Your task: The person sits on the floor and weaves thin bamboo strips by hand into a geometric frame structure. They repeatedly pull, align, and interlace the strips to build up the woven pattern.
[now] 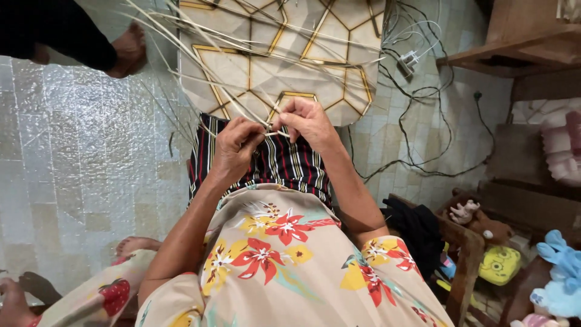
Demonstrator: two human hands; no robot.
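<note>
My left hand [237, 145] and my right hand [307, 121] meet over my lap, both pinching thin pale straw strands [273, 132] between the fingertips. More long strands [242, 54] fan out ahead over a low table with a gold hexagon pattern [339, 72]. My knees are under a dark striped cloth [284, 163], and I wear a floral top.
Another person's foot [128, 51] and dark sleeve are at top left; a second person's foot [136, 245] and floral clothing at bottom left. Cables and a plug [411, 59] lie on the tiled floor. Wooden furniture [514, 48] and soft toys [560, 272] crowd the right.
</note>
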